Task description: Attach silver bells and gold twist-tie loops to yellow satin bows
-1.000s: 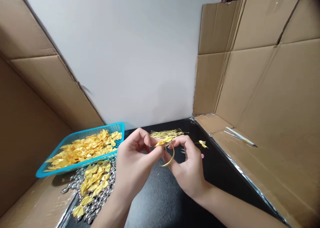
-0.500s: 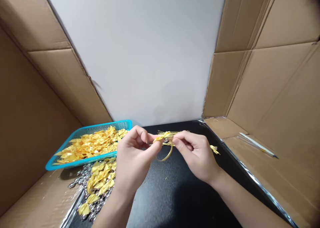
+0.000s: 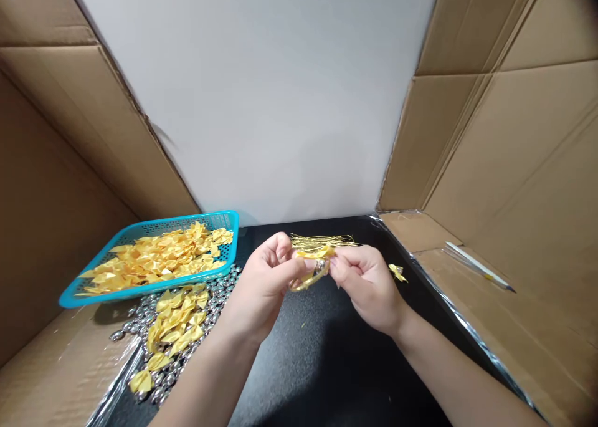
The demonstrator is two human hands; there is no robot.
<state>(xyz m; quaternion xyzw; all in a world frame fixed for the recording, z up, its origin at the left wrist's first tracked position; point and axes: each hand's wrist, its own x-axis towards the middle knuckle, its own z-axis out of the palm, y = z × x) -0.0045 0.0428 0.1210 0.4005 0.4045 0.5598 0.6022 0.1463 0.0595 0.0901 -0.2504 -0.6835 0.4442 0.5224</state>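
My left hand (image 3: 268, 280) pinches a yellow ribbon bow (image 3: 317, 253) between thumb and fingers, above the black tabletop. From the other side my right hand (image 3: 367, 285) closes its thumb and forefinger on the bow's right end. Just under the bow, between my fingertips, sits a shiny silver bell or bead (image 3: 321, 266); which of the two I cannot tell. A loop of thin gold tie (image 3: 306, 283) hangs below, by my left fingers. Behind my hands lies a bundle of gold wire ties (image 3: 322, 241).
A blue plastic basket (image 3: 75, 299) of yellow bows stands at the left. Silver beads (image 3: 219, 299) and more yellow bows (image 3: 180, 327) lie in front of it. A finished-looking bow (image 3: 397, 272) lies at the right. A white pen (image 3: 481, 267) rests on cardboard; cardboard walls flank both sides.
My hands have drawn closer together around the bow. The silver piece now shows more plainly beneath it, and the gold loop sits nearer my left fingers. The view has shifted slightly.
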